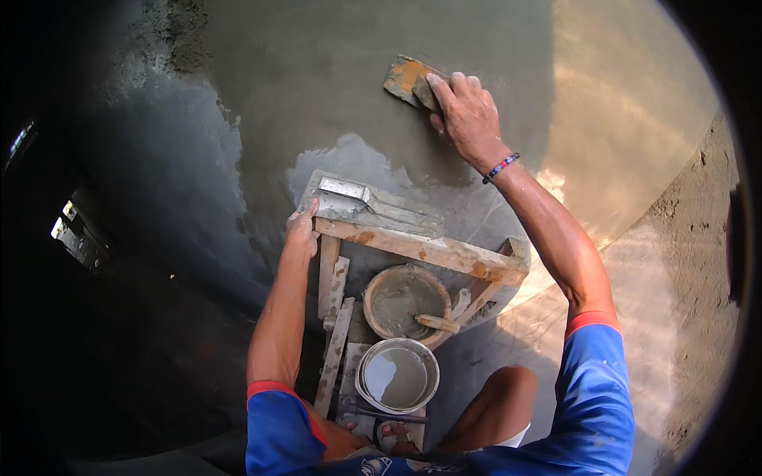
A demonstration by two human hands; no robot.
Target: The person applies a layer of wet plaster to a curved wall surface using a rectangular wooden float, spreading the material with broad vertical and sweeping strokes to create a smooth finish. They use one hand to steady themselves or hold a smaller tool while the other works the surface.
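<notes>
My right hand (pixel 468 115) grips a plastering float (pixel 406 77) by its back and holds it against the wet grey plaster of the wall (pixel 381 40). The float is smeared with grey, with an orange-brown patch showing. Lower and to the left, my left hand (pixel 302 226) is closed on the left end of a wooden trestle (pixel 421 246), thumb on top and most fingers hidden. On the trestle's mortar-smeared top, beside that hand, lies a metal plastering trowel (pixel 343 188).
Below the trestle stands a round tub (pixel 371 305) of grey mortar with a wooden-handled tool (pixel 436 324) in it. Nearer me is a white bucket (pixel 361 381) of grey liquid. Planks (pixel 333 357) lie left of them, by my feet. Rough wall (pixel 702 214) borders the right.
</notes>
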